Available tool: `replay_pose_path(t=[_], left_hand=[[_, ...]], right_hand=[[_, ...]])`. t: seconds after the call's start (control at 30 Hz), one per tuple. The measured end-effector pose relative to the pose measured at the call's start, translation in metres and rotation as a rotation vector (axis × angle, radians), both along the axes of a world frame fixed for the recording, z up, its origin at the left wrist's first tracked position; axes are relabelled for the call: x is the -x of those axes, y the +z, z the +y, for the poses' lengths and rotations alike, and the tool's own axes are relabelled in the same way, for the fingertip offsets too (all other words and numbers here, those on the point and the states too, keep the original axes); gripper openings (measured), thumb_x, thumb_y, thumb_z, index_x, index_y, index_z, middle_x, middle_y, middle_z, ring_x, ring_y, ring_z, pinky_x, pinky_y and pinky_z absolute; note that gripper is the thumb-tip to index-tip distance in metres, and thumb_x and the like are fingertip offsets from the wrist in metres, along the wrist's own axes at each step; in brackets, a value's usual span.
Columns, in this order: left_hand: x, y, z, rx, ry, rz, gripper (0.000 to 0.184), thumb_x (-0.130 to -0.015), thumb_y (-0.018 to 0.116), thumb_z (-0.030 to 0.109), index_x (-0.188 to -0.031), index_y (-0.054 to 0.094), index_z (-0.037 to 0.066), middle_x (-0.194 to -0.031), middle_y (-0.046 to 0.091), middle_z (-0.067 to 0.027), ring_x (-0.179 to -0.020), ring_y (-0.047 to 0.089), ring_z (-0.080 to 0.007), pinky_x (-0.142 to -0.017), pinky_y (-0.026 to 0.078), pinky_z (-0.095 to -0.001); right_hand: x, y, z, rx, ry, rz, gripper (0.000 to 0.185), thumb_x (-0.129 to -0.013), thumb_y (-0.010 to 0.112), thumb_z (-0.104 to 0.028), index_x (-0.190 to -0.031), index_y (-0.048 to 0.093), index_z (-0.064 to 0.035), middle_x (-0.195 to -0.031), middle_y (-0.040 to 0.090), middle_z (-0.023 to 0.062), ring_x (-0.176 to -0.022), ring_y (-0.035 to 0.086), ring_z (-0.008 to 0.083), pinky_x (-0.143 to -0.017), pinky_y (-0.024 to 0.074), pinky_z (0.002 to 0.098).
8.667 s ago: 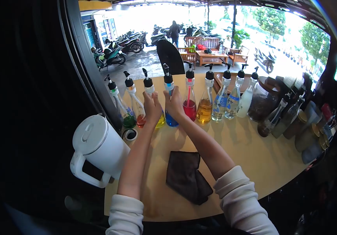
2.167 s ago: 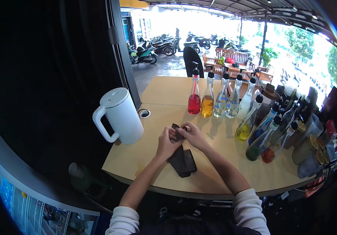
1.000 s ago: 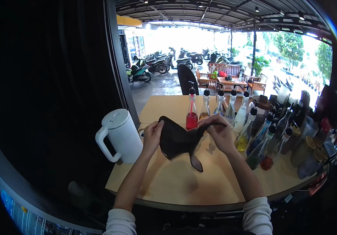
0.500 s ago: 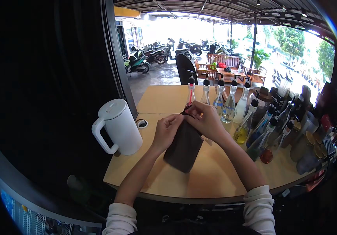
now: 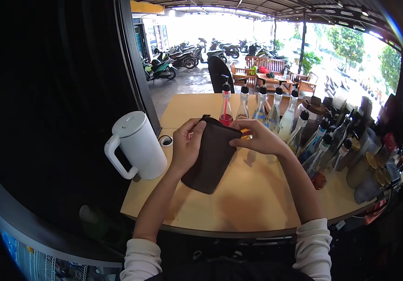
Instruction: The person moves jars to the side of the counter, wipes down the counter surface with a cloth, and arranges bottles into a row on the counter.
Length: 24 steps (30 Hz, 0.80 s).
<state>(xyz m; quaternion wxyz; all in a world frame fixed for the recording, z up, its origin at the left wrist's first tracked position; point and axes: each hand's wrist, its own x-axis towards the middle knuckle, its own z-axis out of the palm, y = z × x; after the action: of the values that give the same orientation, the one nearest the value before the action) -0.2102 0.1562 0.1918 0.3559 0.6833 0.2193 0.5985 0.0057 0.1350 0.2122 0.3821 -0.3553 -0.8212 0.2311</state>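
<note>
A dark brown pouch [image 5: 210,157] hangs tilted above the wooden table, its top edge pointing away from me. My left hand [image 5: 188,145] is closed on its upper left corner, thumb on the near face. At the upper right corner, my right hand [image 5: 257,136] pinches the pouch's edge between thumb and fingers. The top edge looks spread wide, and a small dark tip sticks up at its left end. Whatever the pouch contains is hidden. Just behind it stands a pump bottle with red liquid [image 5: 225,114].
A white lidded jug [image 5: 143,147] stands at the table's left, beside a round cable hole [image 5: 166,141]. Several pump bottles [image 5: 285,124] line the back and right of the wooden table [image 5: 253,206]. Jars [image 5: 369,180] crowd the right edge. Motorbikes and wooden seats are beyond.
The bunched top of the pouch has been spread out flat. My hands have moved apart, the left to the upper left corner and the right to the upper right. The view has shifted slightly.
</note>
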Motion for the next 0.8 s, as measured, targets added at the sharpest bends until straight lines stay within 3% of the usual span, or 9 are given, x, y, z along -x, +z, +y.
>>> replay_pose_path(t=[0.13, 0.27, 0.37, 0.43, 0.47, 0.53, 0.6, 0.67, 0.8], left_hand=[[0.008, -0.004, 0.007, 0.019, 0.007, -0.079, 0.024, -0.095, 0.055, 0.02, -0.097, 0.062, -0.003, -0.08, 0.06, 0.0006, -0.072, 0.052, -0.0031, -0.066, 0.044, -0.0192], [0.021, -0.01, 0.054, 0.017, 0.122, 0.021, 0.026, -0.095, 0.054, 0.021, -0.099, 0.062, -0.004, -0.083, 0.063, -0.0048, -0.076, 0.057, -0.0068, -0.07, 0.046, -0.0227], [0.023, -0.036, 0.122, 0.096, 0.27, 0.032, 0.035, -0.094, 0.054, 0.023, -0.114, 0.055, -0.006, -0.104, 0.064, -0.0159, -0.099, 0.062, -0.0216, -0.087, 0.047, -0.0287], [0.029, -0.058, 0.126, -0.057, 0.489, 0.334, 0.042, -0.091, 0.055, 0.023, -0.121, 0.049, -0.006, -0.112, 0.061, -0.0209, -0.107, 0.058, -0.0333, -0.093, 0.044, -0.0364], [0.033, -0.072, 0.12, -0.133, 0.58, 0.458, 0.043, -0.09, 0.055, 0.023, -0.122, 0.048, -0.006, -0.113, 0.06, -0.0226, -0.108, 0.057, -0.0366, -0.094, 0.043, -0.0386], [0.047, -0.091, 0.098, -0.01, 0.361, 0.595, 0.043, -0.09, 0.053, 0.022, -0.123, 0.047, -0.005, -0.121, 0.054, -0.0247, -0.114, 0.052, -0.0379, -0.097, 0.041, -0.0414], [0.059, -0.104, 0.075, 0.291, 0.202, 0.843, 0.044, -0.092, 0.05, 0.025, -0.124, 0.046, -0.003, -0.129, 0.047, -0.0259, -0.12, 0.047, -0.0362, -0.099, 0.039, -0.0417], [0.068, -0.127, 0.07, 0.337, 0.136, 1.134, 0.046, -0.094, 0.044, 0.028, -0.126, 0.044, -0.004, -0.135, 0.042, -0.0247, -0.125, 0.042, -0.0347, -0.103, 0.036, -0.0408], [0.084, -0.183, 0.082, 0.147, 0.197, 1.27, 0.048, -0.095, 0.04, 0.03, -0.127, 0.042, -0.006, -0.137, 0.041, -0.0224, -0.128, 0.04, -0.0334, -0.105, 0.033, -0.0406]], right_hand=[[0.006, 0.001, 0.002, 0.303, 0.097, 0.338, 0.016, -0.081, 0.068, -0.005, -0.088, 0.054, -0.0002, -0.092, 0.059, -0.0009, -0.085, 0.057, 0.0078, -0.069, 0.0497, 0.0287], [0.02, -0.006, 0.044, 0.134, -0.01, 0.319, 0.027, -0.078, 0.07, -0.006, -0.098, 0.052, 0.0007, -0.09, 0.059, 0.0025, -0.083, 0.058, 0.0104, -0.065, 0.0508, 0.0306], [0.039, -0.031, 0.094, -0.222, -0.373, 0.106, 0.038, -0.075, 0.071, -0.007, -0.106, 0.05, 0.0021, -0.094, 0.058, 0.01, -0.081, 0.06, 0.0182, -0.067, 0.0515, 0.032], [0.05, -0.063, 0.124, -0.392, -0.603, 0.02, 0.045, -0.073, 0.071, -0.008, -0.11, 0.048, 0.0025, -0.105, 0.054, 0.0192, -0.088, 0.059, 0.0306, -0.077, 0.0505, 0.037], [0.059, -0.075, 0.119, -0.312, -0.563, 0.007, 0.042, -0.075, 0.064, -0.011, -0.112, 0.046, 0.0012, -0.113, 0.048, 0.0251, -0.11, 0.047, 0.0408, -0.088, 0.0427, 0.048], [0.079, -0.124, 0.125, -0.219, -0.574, -0.181, 0.06, -0.078, 0.065, -0.025, -0.124, 0.041, 0.0041, -0.13, 0.042, 0.0261, -0.115, 0.045, 0.042, -0.095, 0.0397, 0.0477], [0.1, -0.173, 0.132, -0.015, -0.542, -0.402, 0.072, -0.085, 0.057, -0.041, -0.136, 0.032, 0.0032, -0.144, 0.026, 0.0264, -0.133, 0.027, 0.0419, -0.106, 0.0232, 0.0554], [0.118, -0.205, 0.14, 0.242, -0.535, -0.485, 0.077, -0.088, 0.047, -0.049, -0.141, 0.026, 0.002, -0.148, 0.02, 0.0252, -0.138, 0.017, 0.0409, -0.108, 0.0157, 0.0582], [0.126, -0.229, 0.185, 0.142, -0.726, -0.639, 0.077, -0.089, 0.037, -0.054, -0.143, 0.024, 0.0009, -0.15, 0.017, 0.0232, -0.139, 0.013, 0.0403, -0.11, 0.0073, 0.0574]])
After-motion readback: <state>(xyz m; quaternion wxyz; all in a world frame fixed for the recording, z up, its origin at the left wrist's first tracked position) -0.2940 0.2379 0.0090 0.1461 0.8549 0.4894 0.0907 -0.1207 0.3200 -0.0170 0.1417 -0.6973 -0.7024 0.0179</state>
